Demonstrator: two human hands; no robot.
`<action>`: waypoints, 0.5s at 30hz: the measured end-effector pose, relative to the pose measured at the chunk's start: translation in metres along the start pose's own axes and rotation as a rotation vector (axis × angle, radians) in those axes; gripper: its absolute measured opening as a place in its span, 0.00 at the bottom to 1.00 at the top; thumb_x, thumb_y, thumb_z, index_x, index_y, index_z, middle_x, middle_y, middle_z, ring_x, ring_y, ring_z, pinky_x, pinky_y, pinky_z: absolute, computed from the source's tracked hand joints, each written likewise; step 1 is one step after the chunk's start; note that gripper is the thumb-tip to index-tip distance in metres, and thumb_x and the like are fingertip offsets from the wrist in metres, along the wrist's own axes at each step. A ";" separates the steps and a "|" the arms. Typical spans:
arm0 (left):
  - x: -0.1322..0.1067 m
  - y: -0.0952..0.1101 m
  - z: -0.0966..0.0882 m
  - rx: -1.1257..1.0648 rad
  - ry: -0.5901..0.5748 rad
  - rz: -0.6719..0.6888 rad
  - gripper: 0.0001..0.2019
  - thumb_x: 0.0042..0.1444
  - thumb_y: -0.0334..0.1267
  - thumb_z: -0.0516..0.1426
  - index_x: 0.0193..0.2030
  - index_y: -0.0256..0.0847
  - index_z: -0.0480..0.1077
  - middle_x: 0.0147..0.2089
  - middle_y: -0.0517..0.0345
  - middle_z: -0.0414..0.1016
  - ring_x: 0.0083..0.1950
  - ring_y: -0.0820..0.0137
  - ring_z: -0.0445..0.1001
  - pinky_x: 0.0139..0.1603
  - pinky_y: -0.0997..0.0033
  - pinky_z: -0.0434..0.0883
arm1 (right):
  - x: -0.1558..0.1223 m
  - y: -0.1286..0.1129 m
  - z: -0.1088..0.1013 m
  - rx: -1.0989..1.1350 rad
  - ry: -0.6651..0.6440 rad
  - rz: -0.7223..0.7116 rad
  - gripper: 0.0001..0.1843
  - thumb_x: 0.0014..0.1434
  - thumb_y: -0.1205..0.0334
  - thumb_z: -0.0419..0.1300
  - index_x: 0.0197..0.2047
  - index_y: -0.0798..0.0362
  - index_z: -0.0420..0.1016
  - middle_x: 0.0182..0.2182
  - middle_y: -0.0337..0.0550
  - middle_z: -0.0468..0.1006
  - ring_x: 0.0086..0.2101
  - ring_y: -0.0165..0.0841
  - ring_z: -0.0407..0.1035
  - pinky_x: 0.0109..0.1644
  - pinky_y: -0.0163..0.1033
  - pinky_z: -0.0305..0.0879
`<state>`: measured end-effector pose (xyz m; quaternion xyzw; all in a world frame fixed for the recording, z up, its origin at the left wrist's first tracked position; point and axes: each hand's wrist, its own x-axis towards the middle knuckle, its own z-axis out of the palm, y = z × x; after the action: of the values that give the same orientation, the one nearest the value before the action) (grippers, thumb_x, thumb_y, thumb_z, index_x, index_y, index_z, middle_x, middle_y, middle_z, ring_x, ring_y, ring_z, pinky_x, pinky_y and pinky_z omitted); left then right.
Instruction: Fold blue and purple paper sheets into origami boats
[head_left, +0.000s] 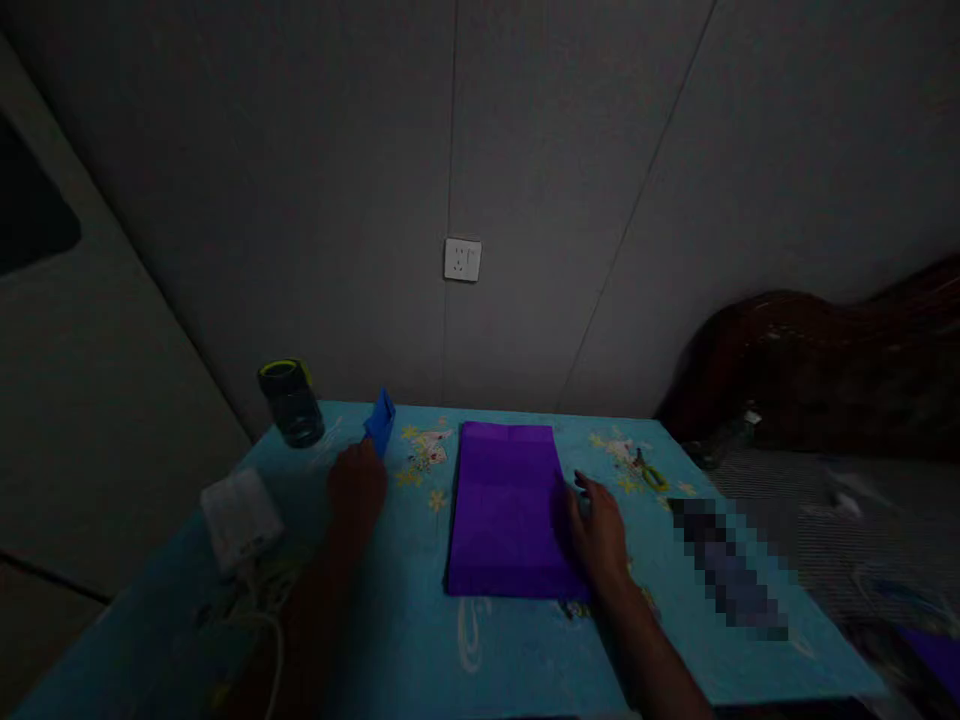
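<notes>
Purple paper (510,510) with faint fold creases lies flat in the middle of the table. At its right edge rests my right hand (600,525), fingers stretched out and slightly apart, holding nothing. My left hand (358,485) is to the left of the paper, its fingers closed at the lower end of a small blue folded paper piece (381,420). That piece stands up above the hand near the table's back edge. The dim light hides how the left fingertips grip it.
A dark bottle (292,400) with a yellow-green rim stands at the back left. Nearer is a white box-like device (240,518) with a cable (277,640). Yellow-handled scissors (652,475) and a pixelated object (727,570) lie right on the blue patterned tablecloth (420,640).
</notes>
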<state>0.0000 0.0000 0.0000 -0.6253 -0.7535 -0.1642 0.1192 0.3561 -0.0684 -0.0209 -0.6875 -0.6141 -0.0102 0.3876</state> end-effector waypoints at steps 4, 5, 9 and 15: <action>0.000 0.008 -0.006 -0.035 0.001 0.076 0.12 0.62 0.29 0.47 0.43 0.33 0.71 0.37 0.44 0.76 0.40 0.59 0.74 0.41 0.62 0.69 | -0.001 -0.012 -0.004 0.170 -0.081 -0.095 0.20 0.64 0.53 0.50 0.50 0.56 0.74 0.46 0.55 0.78 0.46 0.44 0.72 0.54 0.52 0.66; -0.001 0.013 -0.007 -0.054 0.007 0.124 0.12 0.62 0.29 0.47 0.41 0.34 0.71 0.38 0.45 0.76 0.41 0.59 0.74 0.42 0.62 0.69 | 0.000 -0.018 -0.004 0.221 -0.122 -0.101 0.20 0.64 0.53 0.51 0.50 0.55 0.74 0.45 0.54 0.79 0.46 0.43 0.72 0.54 0.52 0.66; -0.017 0.044 -0.013 -0.168 0.037 0.400 0.11 0.63 0.30 0.49 0.41 0.41 0.73 0.40 0.51 0.76 0.45 0.62 0.73 0.48 0.65 0.70 | 0.011 -0.051 0.006 0.414 -0.289 -0.050 0.21 0.64 0.50 0.53 0.53 0.54 0.74 0.49 0.53 0.79 0.47 0.43 0.73 0.54 0.50 0.67; -0.063 0.083 -0.017 -0.495 0.282 0.886 0.13 0.64 0.28 0.49 0.51 0.37 0.71 0.40 0.50 0.77 0.49 0.64 0.74 0.51 0.65 0.73 | 0.014 -0.072 0.027 0.710 -0.321 0.119 0.24 0.63 0.44 0.53 0.48 0.55 0.75 0.42 0.51 0.81 0.42 0.41 0.75 0.48 0.45 0.70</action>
<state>0.0932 -0.0501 -0.0002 -0.8651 -0.3324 -0.3538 0.1264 0.2860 -0.0462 0.0042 -0.5376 -0.5914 0.3331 0.5003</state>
